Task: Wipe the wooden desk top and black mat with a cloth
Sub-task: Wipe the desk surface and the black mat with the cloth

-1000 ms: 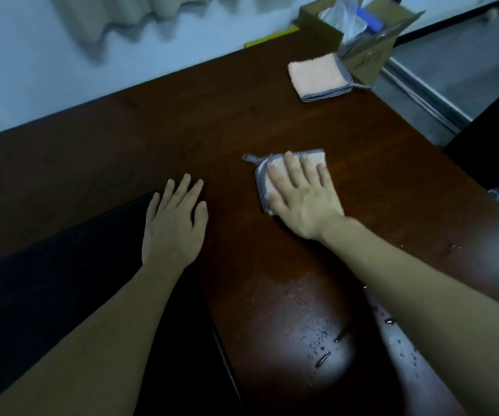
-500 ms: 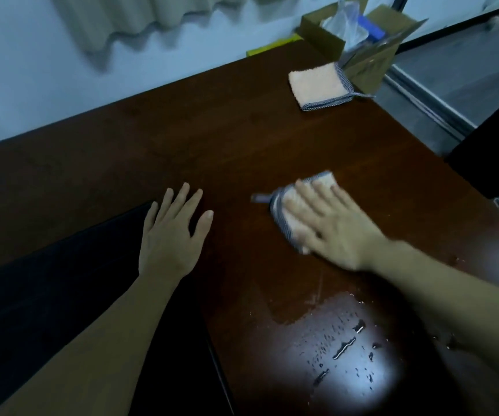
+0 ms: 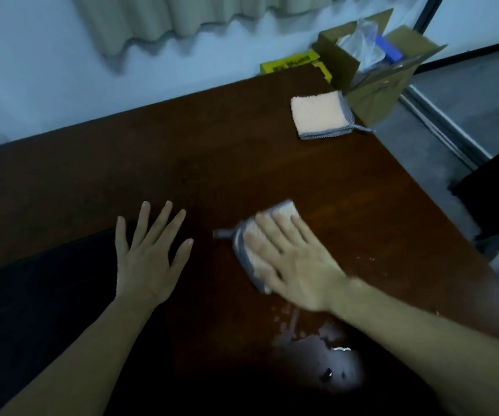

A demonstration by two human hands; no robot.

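Cloth (image 3: 249,250) nearer under flat right hand (image 3: 296,265); left hand (image 3: 146,259) flat; spare cloth (image 3: 320,115), box (image 3: 371,70) beyond.

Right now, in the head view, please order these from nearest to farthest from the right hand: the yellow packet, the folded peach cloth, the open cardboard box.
1. Folded peach cloth, far right of the desk.
2. Open cardboard box, beyond the desk corner.
3. Yellow packet, by the wall.
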